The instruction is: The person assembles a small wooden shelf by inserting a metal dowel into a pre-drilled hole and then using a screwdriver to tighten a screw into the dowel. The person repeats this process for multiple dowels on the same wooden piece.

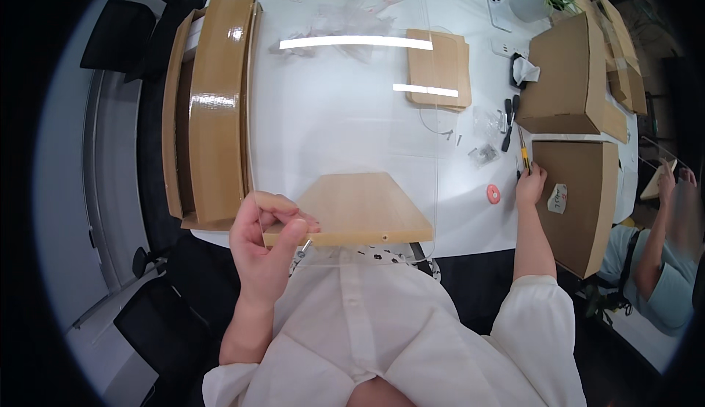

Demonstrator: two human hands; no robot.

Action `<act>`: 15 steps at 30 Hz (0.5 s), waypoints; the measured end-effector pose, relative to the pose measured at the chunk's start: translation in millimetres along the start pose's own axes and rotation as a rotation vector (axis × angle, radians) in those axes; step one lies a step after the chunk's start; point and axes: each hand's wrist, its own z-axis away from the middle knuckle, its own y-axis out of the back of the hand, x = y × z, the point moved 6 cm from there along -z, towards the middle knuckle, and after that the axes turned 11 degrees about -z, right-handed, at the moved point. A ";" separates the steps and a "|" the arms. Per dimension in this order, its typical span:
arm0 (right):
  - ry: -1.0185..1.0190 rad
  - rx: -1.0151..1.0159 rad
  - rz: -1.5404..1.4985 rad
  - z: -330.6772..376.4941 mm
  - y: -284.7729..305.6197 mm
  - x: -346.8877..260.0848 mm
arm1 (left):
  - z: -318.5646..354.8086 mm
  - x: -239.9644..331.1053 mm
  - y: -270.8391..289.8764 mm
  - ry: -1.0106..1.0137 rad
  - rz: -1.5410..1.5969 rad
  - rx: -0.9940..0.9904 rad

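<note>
My left hand is closed at the near left corner of a light wooden board. Its fingers curl over the board's end, and the thumb lies beside a small metal bolt that sticks out of the near edge. Farther right along that edge is a small hole. A large clear panel overlaps the board and spreads over the table. Out to the right, my right hand has its fingers closed around the end of a yellow-and-black screwdriver beside the cardboard box.
A long cardboard box stands left. Open boxes line the right. Dark-handled tools, small bags of hardware, a pink round tape measure and wooden pieces lie on the table. Another person works at far right.
</note>
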 end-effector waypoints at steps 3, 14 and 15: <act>-0.096 -0.116 0.111 -17.9 -10.8 7.5 | -0.1 -0.1 -0.4 0.010 0.009 -0.010; 0.325 -0.017 -0.178 61.1 67.4 -84.1 | 0.1 3.7 -5.0 -0.004 0.015 -0.046; 0.318 -0.046 -0.365 80.4 94.1 -118.7 | -0.7 4.7 -4.8 -0.008 0.014 -0.047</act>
